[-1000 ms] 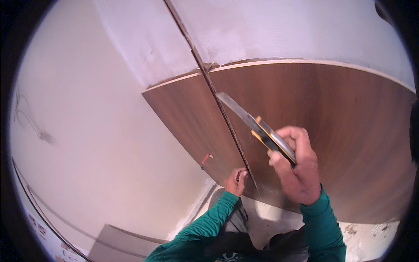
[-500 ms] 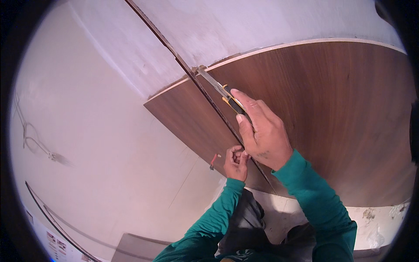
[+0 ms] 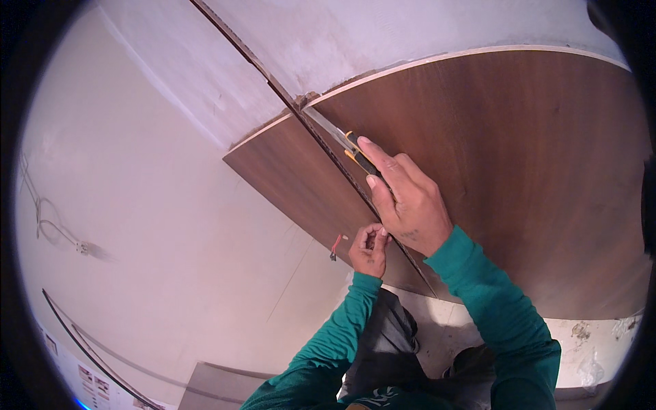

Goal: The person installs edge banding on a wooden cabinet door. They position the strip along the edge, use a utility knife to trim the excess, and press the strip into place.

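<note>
My right hand (image 3: 413, 201) is closed round a black and yellow snap-off utility knife (image 3: 360, 156). Its long blade lies along a narrow dark trim strip (image 3: 331, 155), with the tip close to the pale top edge of a brown wood-grain panel (image 3: 519, 164). The strip runs slantwise across the panel and extends past it over the pale wall. Lower down, my left hand (image 3: 369, 251) has its fingers curled and pinched at the strip, just beside my right wrist. Part of the strip is hidden behind my hands.
A short red wire end (image 3: 335, 247) sticks out by the panel's lower left edge. On the pale wall (image 3: 171, 225) at left hangs a white cable with a plug (image 3: 82, 247). A thin dark strip (image 3: 89, 355) leans at the lower left, near a grey-brown board (image 3: 215, 389).
The knife's tip has drawn back slightly along the strip, from over the panel's top edge to just inside it. My left hand keeps its pinch. The whole view has shifted a little.
</note>
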Demonstrator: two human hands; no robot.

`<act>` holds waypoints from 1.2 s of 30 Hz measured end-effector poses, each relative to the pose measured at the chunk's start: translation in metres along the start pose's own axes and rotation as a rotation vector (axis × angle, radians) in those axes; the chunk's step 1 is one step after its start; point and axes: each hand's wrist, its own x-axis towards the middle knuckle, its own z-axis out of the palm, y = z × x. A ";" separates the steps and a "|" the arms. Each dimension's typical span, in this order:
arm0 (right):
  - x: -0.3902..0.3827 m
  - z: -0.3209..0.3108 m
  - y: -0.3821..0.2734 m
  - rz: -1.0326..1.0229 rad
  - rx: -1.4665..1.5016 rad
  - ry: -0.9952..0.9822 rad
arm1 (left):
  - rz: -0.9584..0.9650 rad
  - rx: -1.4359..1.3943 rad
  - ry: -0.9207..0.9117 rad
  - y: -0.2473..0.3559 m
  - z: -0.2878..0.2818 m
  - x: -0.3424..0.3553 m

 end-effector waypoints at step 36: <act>-0.022 -0.015 0.018 0.018 -0.299 -0.238 | 0.060 0.057 -0.001 -0.009 -0.007 0.000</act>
